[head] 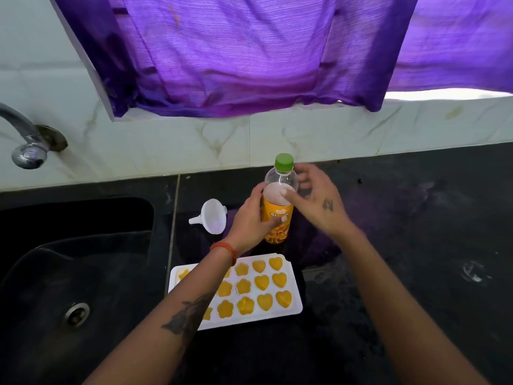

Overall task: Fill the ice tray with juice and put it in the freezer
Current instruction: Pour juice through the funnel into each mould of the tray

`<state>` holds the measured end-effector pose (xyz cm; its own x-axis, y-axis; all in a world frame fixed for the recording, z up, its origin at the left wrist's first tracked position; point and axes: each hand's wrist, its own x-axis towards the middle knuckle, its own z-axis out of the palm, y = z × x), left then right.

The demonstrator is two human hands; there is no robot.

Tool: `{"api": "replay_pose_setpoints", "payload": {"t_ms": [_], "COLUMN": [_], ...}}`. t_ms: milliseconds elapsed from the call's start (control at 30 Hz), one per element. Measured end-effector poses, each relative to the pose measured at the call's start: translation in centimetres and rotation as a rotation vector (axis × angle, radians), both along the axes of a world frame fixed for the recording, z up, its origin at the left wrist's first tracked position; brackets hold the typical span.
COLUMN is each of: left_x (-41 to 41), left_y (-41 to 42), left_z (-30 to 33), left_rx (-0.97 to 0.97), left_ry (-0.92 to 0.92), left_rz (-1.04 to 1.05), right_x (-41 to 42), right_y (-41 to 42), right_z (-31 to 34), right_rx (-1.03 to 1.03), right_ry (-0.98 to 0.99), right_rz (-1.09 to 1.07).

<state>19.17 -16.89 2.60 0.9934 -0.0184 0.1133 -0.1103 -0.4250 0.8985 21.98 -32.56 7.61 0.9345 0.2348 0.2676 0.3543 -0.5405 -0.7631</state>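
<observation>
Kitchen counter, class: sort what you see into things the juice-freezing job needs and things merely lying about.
Needed: juice bottle, held by the left hand; filled ice tray; funnel.
Lying about: tap; sink; purple curtain.

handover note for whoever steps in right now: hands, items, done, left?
Left hand grips the juice bottle, upright on the counter, green cap on.
Right hand open beside the bottle, holding nothing.
Ice tray sits near the counter edge; visible cells hold orange juice.
White funnel lies left of the bottle.
Done: filling, apparently.
Left: carry the tray level to the freezer.
</observation>
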Motion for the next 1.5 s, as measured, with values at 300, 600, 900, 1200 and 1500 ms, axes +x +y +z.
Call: {"api": "replay_pose_setpoints", "payload": {"t_ms": [300, 600, 900, 1200, 1500], "left_x": [-0.7, 1.9, 2.2, 2.2, 4.4], "left_y": [2.0, 11.1, 18.4, 17.6, 17.6], "left_z": [-0.6, 2.7, -2.1, -5.5, -1.7], "left_rx": [0.096, 0.108, 0.223, 0.486, 0.425], "left_ry": [0.137, -0.052, 0.420, 0.262, 0.205], "left_rz": [-0.165, 0.297, 0.092, 0.012, 0.104], "right_x": [-1.0, 8.3, 17.5, 16.9, 8.4], "right_y": [3.4, 5.0, 9.0, 8.6, 5.4], "right_z": [-6.9, -6.1, -6.0, -8.5, -8.3], "right_rx": [0.102, -0.013, 0.007, -0.015, 0.206], "right_ry": [0.206, 0.224, 0.175, 0.261, 0.512], "right_rz": [-0.139, -0.112, -0.136, -0.125, -0.167]}}
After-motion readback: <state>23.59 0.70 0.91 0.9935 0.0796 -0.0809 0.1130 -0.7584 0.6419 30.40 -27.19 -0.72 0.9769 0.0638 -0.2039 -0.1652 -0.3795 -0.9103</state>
